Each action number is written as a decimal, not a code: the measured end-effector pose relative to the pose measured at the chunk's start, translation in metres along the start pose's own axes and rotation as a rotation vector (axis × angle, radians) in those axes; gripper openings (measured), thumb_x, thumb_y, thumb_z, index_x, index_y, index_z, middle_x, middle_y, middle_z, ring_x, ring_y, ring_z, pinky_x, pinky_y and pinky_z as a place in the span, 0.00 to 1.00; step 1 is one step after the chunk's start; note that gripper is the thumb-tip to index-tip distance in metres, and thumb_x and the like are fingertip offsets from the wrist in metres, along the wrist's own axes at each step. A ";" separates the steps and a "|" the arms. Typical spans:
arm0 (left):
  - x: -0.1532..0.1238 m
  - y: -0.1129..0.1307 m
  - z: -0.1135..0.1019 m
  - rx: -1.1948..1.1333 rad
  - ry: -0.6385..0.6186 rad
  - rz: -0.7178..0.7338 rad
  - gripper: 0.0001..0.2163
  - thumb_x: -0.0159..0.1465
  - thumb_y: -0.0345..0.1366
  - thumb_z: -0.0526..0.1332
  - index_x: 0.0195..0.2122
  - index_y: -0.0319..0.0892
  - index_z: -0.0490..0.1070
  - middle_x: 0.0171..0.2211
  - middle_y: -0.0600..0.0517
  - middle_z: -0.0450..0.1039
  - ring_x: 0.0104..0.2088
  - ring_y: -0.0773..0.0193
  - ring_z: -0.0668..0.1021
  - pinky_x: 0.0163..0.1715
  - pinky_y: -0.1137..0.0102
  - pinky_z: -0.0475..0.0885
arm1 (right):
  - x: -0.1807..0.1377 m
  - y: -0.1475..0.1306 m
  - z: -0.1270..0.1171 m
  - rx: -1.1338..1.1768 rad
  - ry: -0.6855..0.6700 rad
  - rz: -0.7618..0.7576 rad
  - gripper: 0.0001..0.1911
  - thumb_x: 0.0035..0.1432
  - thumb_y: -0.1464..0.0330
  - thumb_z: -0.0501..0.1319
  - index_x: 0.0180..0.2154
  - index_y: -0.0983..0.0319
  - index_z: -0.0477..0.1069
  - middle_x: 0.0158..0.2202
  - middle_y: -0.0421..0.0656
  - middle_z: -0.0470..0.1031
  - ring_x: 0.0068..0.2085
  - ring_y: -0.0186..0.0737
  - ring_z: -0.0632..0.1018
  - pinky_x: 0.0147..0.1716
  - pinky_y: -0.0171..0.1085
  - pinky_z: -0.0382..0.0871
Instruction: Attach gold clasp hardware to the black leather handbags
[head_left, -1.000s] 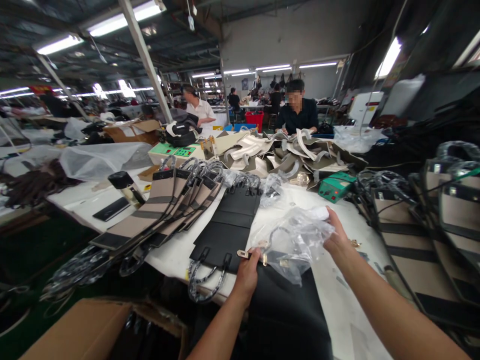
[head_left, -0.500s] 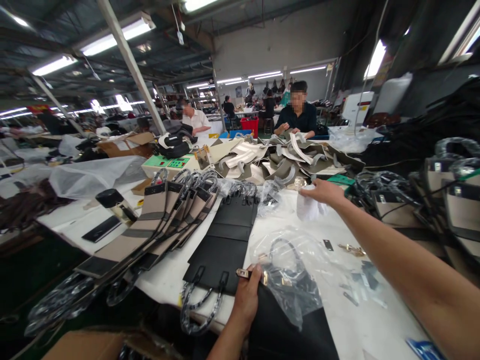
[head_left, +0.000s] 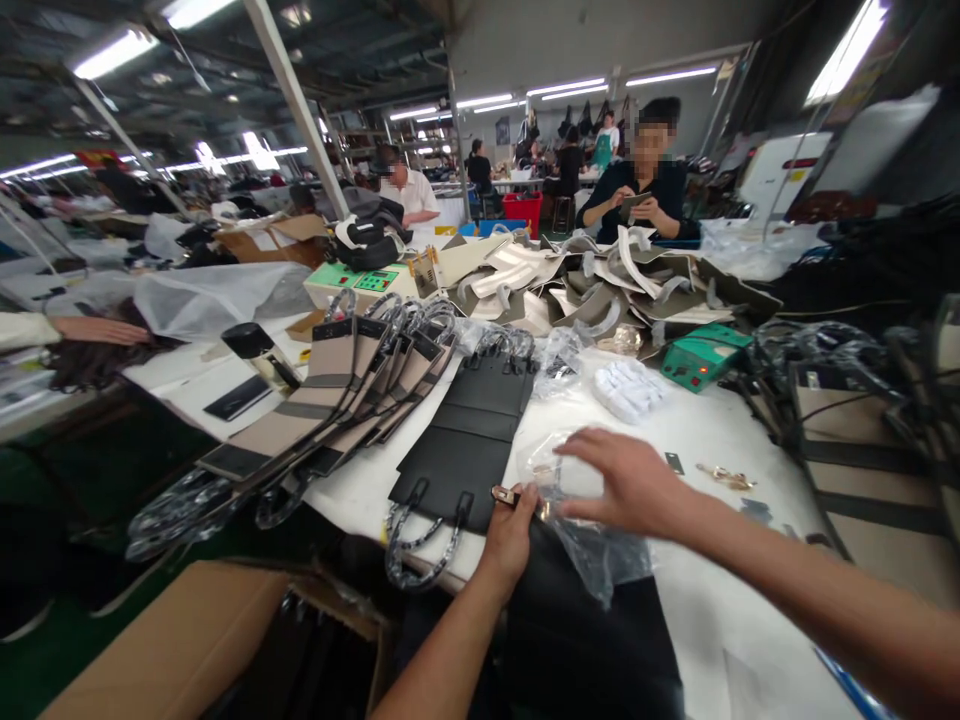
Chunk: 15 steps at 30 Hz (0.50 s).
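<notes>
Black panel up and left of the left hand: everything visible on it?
Black, smooth, leather-like panel, lying lengthwise on the white table, crossed by creases or seams about midway. The near-end handle, a loop in what looks like clear film, hangs past the table edge; wrapped handles lie at the far end. The left hand is by its near right corner; contact unclear.

And we're looking from the wearer's head, one camera, above the near side of the table (head_left: pixel 352 495), facing forward and tilted down! Left hand (head_left: pixel 510 535) and right hand (head_left: pixel 630 480) sit close in, box (head_left: pixel 180 640) near left, pile (head_left: pixel 540 285) farther out, and the view runs wide to the far wall (head_left: pixel 540 50) and lights (head_left: pixel 116 55).
</notes>
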<state>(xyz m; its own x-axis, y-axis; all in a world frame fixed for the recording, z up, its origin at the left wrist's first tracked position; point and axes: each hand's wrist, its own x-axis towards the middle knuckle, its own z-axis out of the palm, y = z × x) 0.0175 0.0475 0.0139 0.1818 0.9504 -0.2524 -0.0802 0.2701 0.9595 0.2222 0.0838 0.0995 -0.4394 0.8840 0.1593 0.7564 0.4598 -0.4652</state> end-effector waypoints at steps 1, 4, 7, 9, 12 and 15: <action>-0.001 0.002 0.001 -0.010 -0.006 0.012 0.24 0.61 0.58 0.58 0.39 0.40 0.75 0.40 0.46 0.79 0.45 0.52 0.77 0.49 0.63 0.69 | -0.014 -0.016 0.011 -0.059 -0.081 -0.045 0.35 0.45 0.44 0.68 0.53 0.50 0.72 0.48 0.48 0.76 0.46 0.55 0.75 0.45 0.49 0.69; -0.004 0.007 0.001 0.007 0.008 0.042 0.23 0.62 0.57 0.58 0.40 0.40 0.76 0.41 0.47 0.79 0.46 0.52 0.76 0.51 0.63 0.67 | -0.035 -0.026 0.034 -0.131 -0.184 -0.014 0.20 0.55 0.55 0.64 0.49 0.51 0.74 0.42 0.46 0.78 0.43 0.51 0.77 0.42 0.45 0.68; -0.007 0.009 0.002 0.038 0.028 0.037 0.23 0.62 0.57 0.58 0.38 0.41 0.77 0.41 0.47 0.79 0.47 0.51 0.76 0.52 0.62 0.66 | -0.028 0.006 0.026 0.039 -0.086 0.106 0.11 0.62 0.61 0.57 0.42 0.52 0.77 0.39 0.43 0.79 0.41 0.46 0.78 0.41 0.41 0.69; -0.008 0.009 0.002 0.031 0.029 0.047 0.23 0.61 0.58 0.58 0.38 0.41 0.77 0.43 0.47 0.79 0.48 0.51 0.76 0.54 0.61 0.65 | -0.015 0.036 0.004 0.254 0.029 0.234 0.13 0.61 0.57 0.58 0.38 0.55 0.77 0.37 0.41 0.79 0.39 0.45 0.78 0.41 0.41 0.69; -0.010 0.011 0.002 0.024 0.036 0.078 0.23 0.61 0.58 0.58 0.36 0.41 0.77 0.45 0.45 0.78 0.51 0.50 0.75 0.56 0.59 0.63 | 0.004 0.077 -0.034 0.603 0.196 0.434 0.17 0.56 0.51 0.62 0.33 0.58 0.75 0.32 0.41 0.78 0.35 0.44 0.77 0.38 0.40 0.71; -0.010 0.012 0.001 0.009 0.011 0.083 0.24 0.60 0.59 0.58 0.35 0.41 0.77 0.46 0.44 0.78 0.51 0.48 0.75 0.56 0.57 0.63 | 0.016 0.106 -0.061 0.786 0.348 0.483 0.20 0.54 0.49 0.61 0.35 0.59 0.75 0.35 0.44 0.80 0.36 0.44 0.78 0.36 0.39 0.72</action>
<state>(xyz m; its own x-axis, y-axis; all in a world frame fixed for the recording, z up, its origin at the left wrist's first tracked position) 0.0156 0.0416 0.0282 0.1635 0.9713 -0.1728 -0.0863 0.1886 0.9783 0.3248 0.1523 0.1057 0.0945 0.9955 -0.0117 0.2244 -0.0327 -0.9739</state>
